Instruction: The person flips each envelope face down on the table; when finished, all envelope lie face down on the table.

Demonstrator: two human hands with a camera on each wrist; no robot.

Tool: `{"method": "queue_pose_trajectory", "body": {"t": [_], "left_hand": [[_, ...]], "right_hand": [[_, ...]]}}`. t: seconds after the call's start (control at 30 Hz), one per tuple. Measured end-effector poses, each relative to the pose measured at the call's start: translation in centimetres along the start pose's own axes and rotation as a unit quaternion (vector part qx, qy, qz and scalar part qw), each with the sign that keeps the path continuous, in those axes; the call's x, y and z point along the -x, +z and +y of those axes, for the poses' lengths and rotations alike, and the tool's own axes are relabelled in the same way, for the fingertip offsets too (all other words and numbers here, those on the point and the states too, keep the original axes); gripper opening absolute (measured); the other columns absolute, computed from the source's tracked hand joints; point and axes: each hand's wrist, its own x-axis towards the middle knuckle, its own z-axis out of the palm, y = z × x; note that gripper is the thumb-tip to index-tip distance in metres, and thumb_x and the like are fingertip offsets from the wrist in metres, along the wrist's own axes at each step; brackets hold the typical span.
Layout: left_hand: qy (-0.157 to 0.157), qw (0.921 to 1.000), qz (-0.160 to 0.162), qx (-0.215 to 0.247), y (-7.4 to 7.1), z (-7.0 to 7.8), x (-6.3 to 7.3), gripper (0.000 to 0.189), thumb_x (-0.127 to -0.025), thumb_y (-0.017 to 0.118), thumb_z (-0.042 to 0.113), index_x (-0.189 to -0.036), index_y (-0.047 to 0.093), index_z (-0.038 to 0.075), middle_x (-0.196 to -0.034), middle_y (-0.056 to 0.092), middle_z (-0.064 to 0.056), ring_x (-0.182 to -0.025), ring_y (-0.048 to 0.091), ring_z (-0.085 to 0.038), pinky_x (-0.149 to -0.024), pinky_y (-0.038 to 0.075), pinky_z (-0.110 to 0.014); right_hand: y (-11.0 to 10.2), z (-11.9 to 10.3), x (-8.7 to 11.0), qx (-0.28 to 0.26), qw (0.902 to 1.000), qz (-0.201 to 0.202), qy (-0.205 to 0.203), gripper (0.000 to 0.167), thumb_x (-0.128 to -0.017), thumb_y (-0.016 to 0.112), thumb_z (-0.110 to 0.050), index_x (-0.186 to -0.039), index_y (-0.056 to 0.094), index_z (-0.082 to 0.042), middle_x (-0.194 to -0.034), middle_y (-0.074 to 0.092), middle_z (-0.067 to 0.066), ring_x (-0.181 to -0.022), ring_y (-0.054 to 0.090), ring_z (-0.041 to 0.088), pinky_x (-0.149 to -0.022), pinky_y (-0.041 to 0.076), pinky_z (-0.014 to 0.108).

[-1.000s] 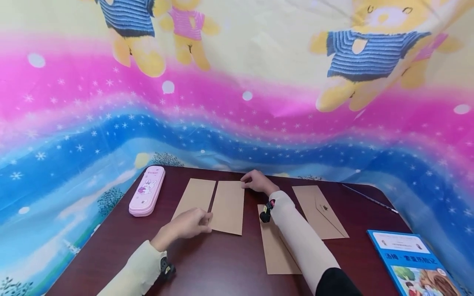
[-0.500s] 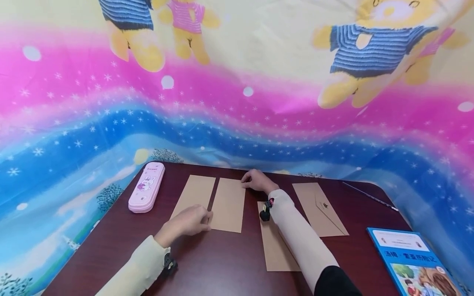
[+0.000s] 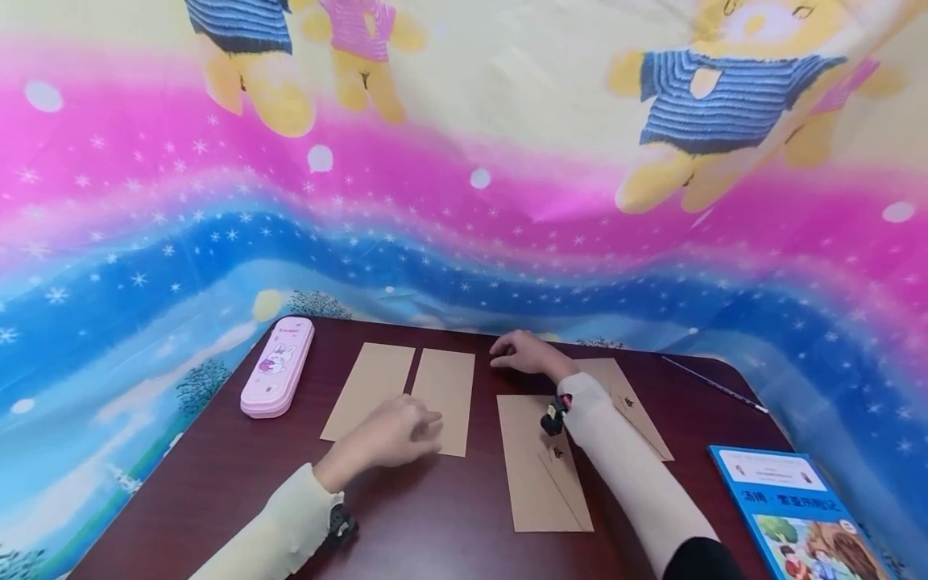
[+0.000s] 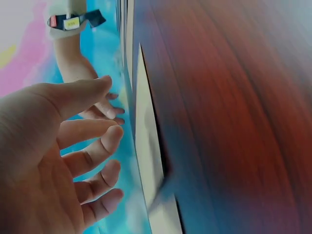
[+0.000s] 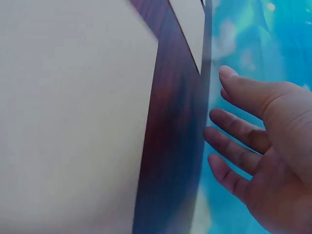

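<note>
Four brown envelopes would exceed my count, so: several brown paper envelopes lie flat on the dark table. Two lie side by side at the left, one [image 3: 370, 383] and its neighbour [image 3: 445, 383], with a narrow strip of table between. My left hand [image 3: 387, 435] overlaps their near ends in the head view; its fingers [image 4: 100, 148] are loosely bent and hold nothing. Right of the neighbour's far corner is my right hand [image 3: 525, 354], fingers apart and nothing in them. A third envelope [image 3: 532, 475] with a flap and small dark print lies nearer, partly under the right forearm in view. Another [image 3: 641, 411] is partly hidden behind that arm.
A pink pencil case [image 3: 278, 366] lies at the table's left edge. At the right are a blue book [image 3: 779, 499] and a thin pen-like stick [image 3: 714, 385]. A printed cloth [image 3: 435, 217] hangs close behind the table [image 3: 428, 532].
Both hands have come off the neighbouring envelope's edges. The right hand has moved right, away from its far corner; the left has moved slightly right, over its near end.
</note>
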Motion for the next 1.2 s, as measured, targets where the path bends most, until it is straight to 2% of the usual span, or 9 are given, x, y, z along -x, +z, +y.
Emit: {"method": "queue_pose_trajectory", "body": {"t": [0.17,0.43,0.53,0.67,0.83,0.97,1.07,1.13,1.2], "left_hand": [[0.023,0.9995,-0.019,0.008,1.0,2.7,-1.2,0.045,-0.09,0.077,0.04,-0.126,0.075,0.012,-0.094,0.068,0.002,-0.092,0.058,-0.015,-0.078,0.048,-0.03],[0.057,0.9969,-0.052,-0.015,2.8,7.2,-1.3,0.052,-0.087,0.077,0.05,-0.127,0.073,0.018,-0.087,0.062,0.006,-0.078,0.046,-0.008,-0.068,0.037,-0.021],[0.055,0.9954,-0.064,-0.046,3.8,9.1,-1.4,0.06,-0.085,0.075,0.06,-0.129,0.071,0.02,-0.091,0.063,0.007,-0.077,0.047,-0.008,-0.065,0.037,-0.021],[0.042,0.9914,-0.067,-0.105,4.8,11.0,-1.5,0.073,-0.078,0.072,0.075,-0.124,0.07,0.018,-0.096,0.065,0.006,-0.084,0.054,-0.011,-0.069,0.044,-0.025],[0.029,0.9889,-0.061,-0.132,5.5,11.9,-1.7,0.063,-0.074,0.073,0.078,-0.096,0.065,0.019,-0.087,0.061,0.007,-0.081,0.054,-0.013,-0.069,0.044,-0.028],[0.025,0.9892,-0.068,-0.128,5.3,11.9,-2.1,0.058,-0.075,0.075,0.075,-0.085,0.058,0.021,-0.083,0.059,0.007,-0.077,0.053,-0.013,-0.066,0.041,-0.028],[0.027,0.9876,-0.083,-0.13,5.0,11.6,-2.5,0.06,-0.077,0.074,0.074,-0.096,0.066,0.018,-0.088,0.063,0.005,-0.079,0.054,-0.014,-0.068,0.043,-0.028],[0.027,0.9856,-0.092,-0.139,4.8,11.3,-2.9,0.067,-0.078,0.073,0.073,-0.111,0.071,0.015,-0.094,0.067,0.003,-0.083,0.054,-0.015,-0.072,0.044,-0.028],[0.025,0.9841,-0.101,-0.144,4.6,10.9,-3.3,0.077,-0.08,0.073,0.072,-0.127,0.069,0.012,-0.101,0.068,0.0,-0.087,0.05,-0.015,-0.076,0.04,-0.027]], "right_hand": [[-1.2,1.6,3.2,0.037,0.9992,-0.013,0.001,0.032,-0.099,0.07,-0.03,-0.124,0.074,-0.009,-0.122,0.073,0.007,-0.108,0.069,0.022,-0.091,0.057,0.039],[-1.4,2.9,7.1,0.067,0.9973,-0.024,-0.019,0.027,-0.096,0.073,-0.027,-0.116,0.076,-0.009,-0.116,0.072,0.006,-0.098,0.068,0.016,-0.083,0.057,0.033],[-1.1,3.2,8.3,0.072,0.997,-0.023,-0.014,0.028,-0.093,0.078,-0.029,-0.114,0.077,-0.011,-0.114,0.072,0.005,-0.096,0.068,0.016,-0.082,0.057,0.033],[-0.7,3.1,9.0,0.082,0.9964,-0.022,-0.007,0.03,-0.09,0.081,-0.03,-0.113,0.077,-0.012,-0.115,0.073,0.005,-0.1,0.069,0.019,-0.088,0.057,0.039],[-0.6,2.7,9.2,0.086,0.9959,-0.024,0.009,0.019,-0.089,0.081,-0.025,-0.104,0.076,-0.014,-0.107,0.072,0.002,-0.097,0.068,0.017,-0.099,0.054,0.046],[-0.8,2.7,9.3,0.08,0.9958,-0.029,0.033,0.015,-0.089,0.081,-0.024,-0.099,0.074,-0.015,-0.103,0.068,0.001,-0.09,0.062,0.013,-0.091,0.055,0.042],[-0.8,3.0,9.2,0.068,0.996,-0.028,0.051,0.016,-0.089,0.081,-0.024,-0.1,0.074,-0.014,-0.103,0.069,0.002,-0.087,0.061,0.012,-0.08,0.054,0.036],[-0.9,3.2,9.0,0.064,0.9958,-0.026,0.061,0.016,-0.09,0.08,-0.025,-0.101,0.074,-0.015,-0.103,0.07,0.002,-0.086,0.062,0.012,-0.077,0.054,0.033],[-0.9,3.5,8.8,0.058,0.9955,-0.024,0.071,0.016,-0.09,0.08,-0.024,-0.102,0.074,-0.014,-0.103,0.071,0.001,-0.085,0.062,0.012,-0.076,0.054,0.032]]}}
